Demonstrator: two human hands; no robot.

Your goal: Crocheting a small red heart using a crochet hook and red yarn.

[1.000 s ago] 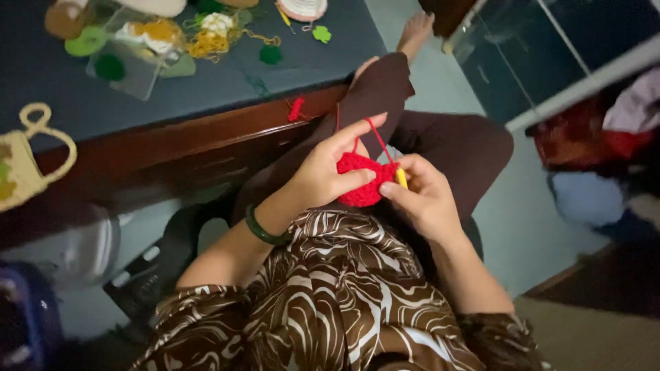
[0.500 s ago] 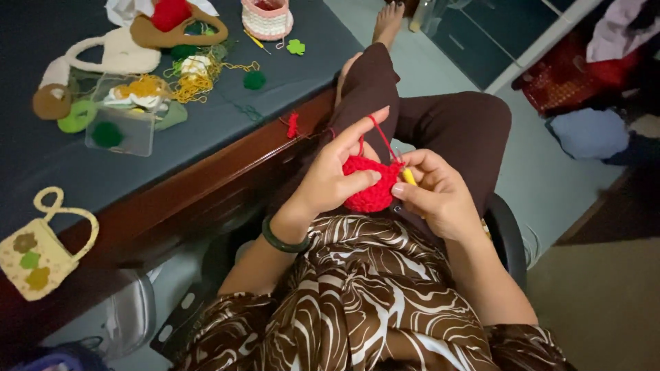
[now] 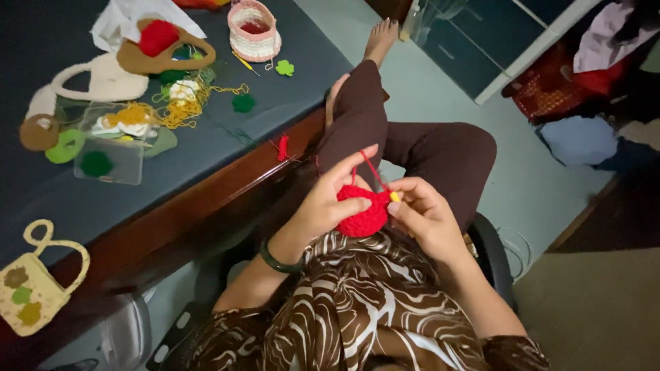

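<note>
The left hand (image 3: 323, 203) pinches a red crochet piece (image 3: 361, 213) over the lap, just off the worktop (image 3: 206, 165) edge. The right hand (image 3: 423, 216), touching the piece, pinches a yellow-tipped hook (image 3: 394, 196).

We see a red piece (image 3: 362, 214) of knobbly crocheted yarn and a smooth yellow plastic hook handle (image 3: 394, 197). The worktop (image 3: 206, 148) has a matt dark cloth-like top with a glossy wooden edge

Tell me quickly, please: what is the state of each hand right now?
Left hand: closed on the red crochet piece, red yarn running over its fingers.
Right hand: closed on a yellow-handled crochet hook, touching the same piece.
</note>
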